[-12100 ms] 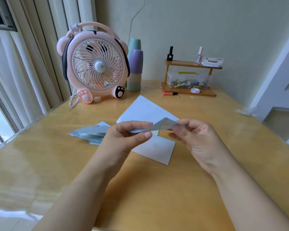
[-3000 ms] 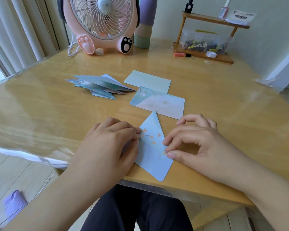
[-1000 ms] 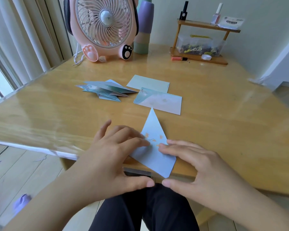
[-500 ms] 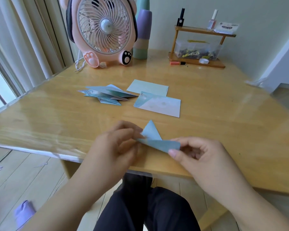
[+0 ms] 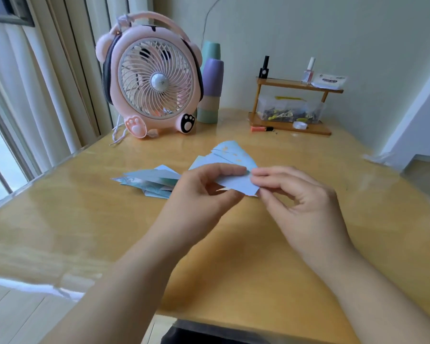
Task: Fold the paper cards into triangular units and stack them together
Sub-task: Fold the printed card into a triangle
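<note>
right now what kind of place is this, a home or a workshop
Most likely a home, a table by a curtained window: a pink bear-shaped desk fan, a small wooden shelf with nail polish bottles, and stacked pastel cups on the glossy wooden table.

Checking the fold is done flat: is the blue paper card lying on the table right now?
No: the left hand and right hand pinch the blue paper card in the air above the table.
</note>
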The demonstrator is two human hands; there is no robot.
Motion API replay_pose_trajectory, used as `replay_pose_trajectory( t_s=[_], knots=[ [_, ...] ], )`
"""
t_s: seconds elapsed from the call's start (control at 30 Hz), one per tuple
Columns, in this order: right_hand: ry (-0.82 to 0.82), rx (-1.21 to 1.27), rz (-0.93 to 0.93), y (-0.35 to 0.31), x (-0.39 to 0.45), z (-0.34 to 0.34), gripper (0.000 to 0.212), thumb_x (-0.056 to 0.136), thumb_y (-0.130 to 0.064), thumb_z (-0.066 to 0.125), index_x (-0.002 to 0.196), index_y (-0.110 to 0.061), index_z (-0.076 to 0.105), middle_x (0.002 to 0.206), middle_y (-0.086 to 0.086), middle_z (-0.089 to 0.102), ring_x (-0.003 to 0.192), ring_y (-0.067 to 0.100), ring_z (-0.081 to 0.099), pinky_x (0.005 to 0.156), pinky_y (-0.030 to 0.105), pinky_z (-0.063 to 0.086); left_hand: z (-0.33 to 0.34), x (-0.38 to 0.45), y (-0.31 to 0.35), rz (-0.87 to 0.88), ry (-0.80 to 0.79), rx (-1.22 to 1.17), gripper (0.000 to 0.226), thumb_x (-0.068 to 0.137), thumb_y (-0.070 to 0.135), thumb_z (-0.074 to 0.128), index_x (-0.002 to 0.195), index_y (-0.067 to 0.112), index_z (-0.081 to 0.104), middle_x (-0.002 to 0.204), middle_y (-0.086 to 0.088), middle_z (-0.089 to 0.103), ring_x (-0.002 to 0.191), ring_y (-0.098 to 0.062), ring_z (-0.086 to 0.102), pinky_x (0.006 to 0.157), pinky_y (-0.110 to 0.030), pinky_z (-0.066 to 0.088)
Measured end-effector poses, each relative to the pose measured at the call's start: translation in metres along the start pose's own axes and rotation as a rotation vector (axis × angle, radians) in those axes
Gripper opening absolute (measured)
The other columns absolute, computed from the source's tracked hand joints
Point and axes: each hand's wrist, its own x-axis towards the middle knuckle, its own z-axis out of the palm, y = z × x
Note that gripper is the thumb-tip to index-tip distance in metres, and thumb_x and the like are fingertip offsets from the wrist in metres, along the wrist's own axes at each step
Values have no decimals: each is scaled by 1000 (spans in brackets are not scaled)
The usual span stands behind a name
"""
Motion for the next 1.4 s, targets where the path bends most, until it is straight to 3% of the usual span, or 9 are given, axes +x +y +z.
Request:
replay_pose_trajectory(
  t_s=[0.1, 0.23, 0.43, 0.7, 0.9, 1.03, 1.1, 1.2, 1.4],
  knots=[
    [-22, 333, 233, 7, 17, 3, 21, 78, 2, 70, 82, -19, 73, 111, -7, 61, 92, 4, 66, 77, 16, 52, 1, 15, -4, 17, 19, -109, 28, 78, 7, 71, 95, 28, 74, 94, -12, 73, 79, -16, 59, 78, -33, 44],
    [-38, 603, 386, 12, 19, 9, 9, 71, -15, 67, 75, -16, 76, 108, 0, 65, 91, 7, 67, 77, 17, 51, 5, 16, -11, 59, -13, -330, 25, 75, -1, 74, 93, 17, 74, 87, -3, 75, 82, -9, 67, 77, -17, 50],
    [44, 593, 448, 0, 10, 16, 8, 71, -19, 66, 75, -12, 68, 70, -5, 72, 64, 6, 66, 64, 17, 52, 8, 14, -21, 81, 106, -353, 16, 59, 27, 83, 70, 22, 73, 73, -5, 71, 77, -20, 67, 80, -31, 54],
    [98, 502, 428, 0, 8, 26, 10, 79, -20, 68, 87, -22, 63, 78, 0, 70, 69, 14, 68, 66, 22, 51, 14, 14, -22, 52, 204, -531, 14, 64, 9, 73, 62, 14, 60, 62, -7, 67, 67, -22, 71, 57, -21, 51],
    [70, 476, 392, 2, 8, 23, 8, 82, -26, 64, 76, -21, 64, 74, -5, 69, 72, 11, 65, 70, 22, 50, 13, 14, -23, -15, 204, -513, 55, 52, 18, 83, 88, 19, 41, 66, -8, 67, 64, -21, 68, 60, -23, 52],
    [-116, 561, 388, 4, 7, 9, 9, 81, -23, 64, 73, -19, 64, 71, -7, 64, 68, 5, 58, 67, 14, 46, 1, 18, -26, -165, 206, -731, 81, 54, 28, 80, 126, 18, 46, 106, -4, 71, 86, -22, 70, 73, -37, 58],
    [-195, 567, 399, 5, 6, 6, 7, 79, -22, 64, 72, -19, 64, 69, -7, 63, 67, 4, 57, 66, 14, 45, 0, 16, -25, -235, 108, -693, 59, 65, 19, 79, 120, 8, 60, 110, -11, 71, 92, -25, 70, 80, -38, 58],
    [-220, 506, 422, 9, 3, 7, 4, 77, -25, 65, 73, -23, 65, 69, -7, 65, 67, 6, 59, 67, 17, 47, 1, 11, -24, -288, 60, -594, 18, 66, 11, 77, 83, 10, 76, 95, -11, 74, 74, -21, 69, 61, -30, 57],
    [-300, 303, 440, 9, -1, 6, 8, 75, -31, 63, 79, -23, 64, 70, -11, 65, 69, 4, 59, 69, 14, 45, -1, 12, -22, -360, 65, -551, 18, 63, 24, 70, 76, 14, 77, 85, -7, 74, 70, -19, 68, 70, -34, 51]
  ],
)
